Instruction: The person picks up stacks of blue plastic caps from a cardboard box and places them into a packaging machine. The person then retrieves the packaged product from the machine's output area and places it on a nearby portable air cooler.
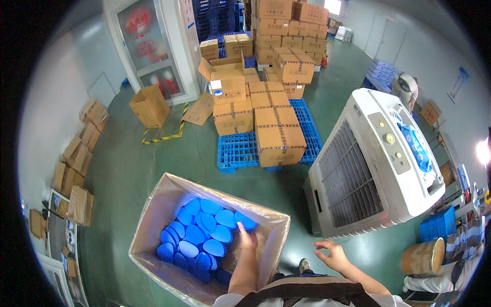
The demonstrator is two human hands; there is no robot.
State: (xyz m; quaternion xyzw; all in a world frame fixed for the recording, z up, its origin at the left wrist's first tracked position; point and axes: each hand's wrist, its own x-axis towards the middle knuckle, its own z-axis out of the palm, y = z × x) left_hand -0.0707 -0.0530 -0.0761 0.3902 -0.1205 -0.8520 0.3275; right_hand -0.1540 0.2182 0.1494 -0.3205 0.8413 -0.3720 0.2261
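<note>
A large cardboard box [153, 217] lined with clear plastic stands on the green floor in front of me. It holds several round blue lids [202, 235] packed in rows. My left hand [248, 238] reaches down into the box at its right side and touches a blue lid by the liner; whether it grips one is hidden. My right hand [332, 254] hovers outside the box, above the floor, fingers spread and holding nothing.
A big white air cooler [376, 163] stands close on the right. Behind the box, taped cartons [279, 135] sit stacked on a blue pallet [238, 151]. More cartons line the left wall. A person [406, 88] bends over at far right. A brown drum [422, 257] lies near my right side.
</note>
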